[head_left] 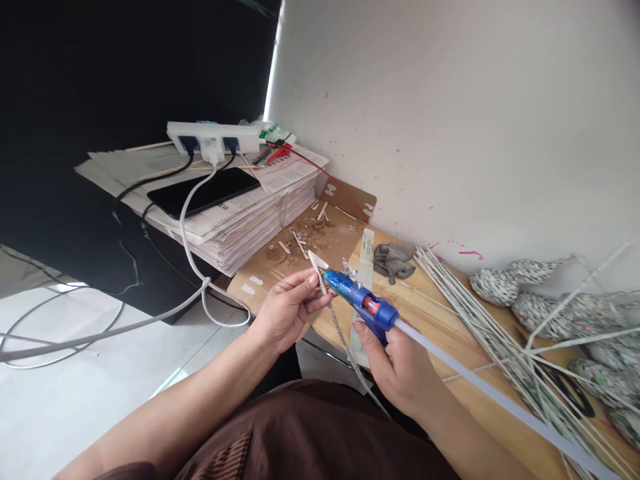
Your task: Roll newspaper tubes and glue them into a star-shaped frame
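Near the middle of the view, my left hand (296, 301) is closed, pinching the end of a thin rolled-paper strip (337, 328) that trails down to the right. A small white pointed tip of paper sticks up above its fingers. My right hand (400, 367) is wrapped round the handle of a blue glue gun (357, 297). The nozzle is at the paper in my left hand; whether they touch is unclear. From the back of the gun a long translucent glue stick (480, 383) runs toward the lower right.
Newspapers (250, 230) are stacked at left, bearing a black phone (205, 192) and a white power strip (240, 139) with cables hanging down. A grey cloth (393, 260), paper rods (465, 320) and woven paper pieces (543, 317) lie on the wooden table (425, 317).
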A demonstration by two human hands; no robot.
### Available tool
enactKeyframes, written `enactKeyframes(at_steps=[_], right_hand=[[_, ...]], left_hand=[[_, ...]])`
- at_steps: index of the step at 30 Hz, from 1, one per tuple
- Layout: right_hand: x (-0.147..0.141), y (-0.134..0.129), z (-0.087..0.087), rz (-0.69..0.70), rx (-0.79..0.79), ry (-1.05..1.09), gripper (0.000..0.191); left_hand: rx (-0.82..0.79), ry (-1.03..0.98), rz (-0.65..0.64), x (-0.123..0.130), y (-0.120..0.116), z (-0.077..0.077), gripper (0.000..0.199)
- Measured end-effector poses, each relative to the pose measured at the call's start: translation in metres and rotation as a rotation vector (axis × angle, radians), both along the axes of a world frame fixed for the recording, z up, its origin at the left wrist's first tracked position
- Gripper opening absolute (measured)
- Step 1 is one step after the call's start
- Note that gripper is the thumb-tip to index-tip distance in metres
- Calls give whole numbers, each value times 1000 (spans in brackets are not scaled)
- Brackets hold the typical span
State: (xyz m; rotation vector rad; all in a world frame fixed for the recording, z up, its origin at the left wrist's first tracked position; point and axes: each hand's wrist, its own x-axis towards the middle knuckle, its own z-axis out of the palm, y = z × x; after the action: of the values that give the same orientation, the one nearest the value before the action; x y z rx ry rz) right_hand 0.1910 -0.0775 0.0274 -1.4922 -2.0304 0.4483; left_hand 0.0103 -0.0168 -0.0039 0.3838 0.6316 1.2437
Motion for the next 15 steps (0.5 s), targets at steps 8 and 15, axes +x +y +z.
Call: enactKeyframes(at_steps=[8,15], right_hand=[[-1,3,7,17,72,-62,8],[1,4,7,11,126,-101,6]], left_hand=[[7,-8,8,-1,1,-5,8],[13,-5,10,-2,2,-8,8]])
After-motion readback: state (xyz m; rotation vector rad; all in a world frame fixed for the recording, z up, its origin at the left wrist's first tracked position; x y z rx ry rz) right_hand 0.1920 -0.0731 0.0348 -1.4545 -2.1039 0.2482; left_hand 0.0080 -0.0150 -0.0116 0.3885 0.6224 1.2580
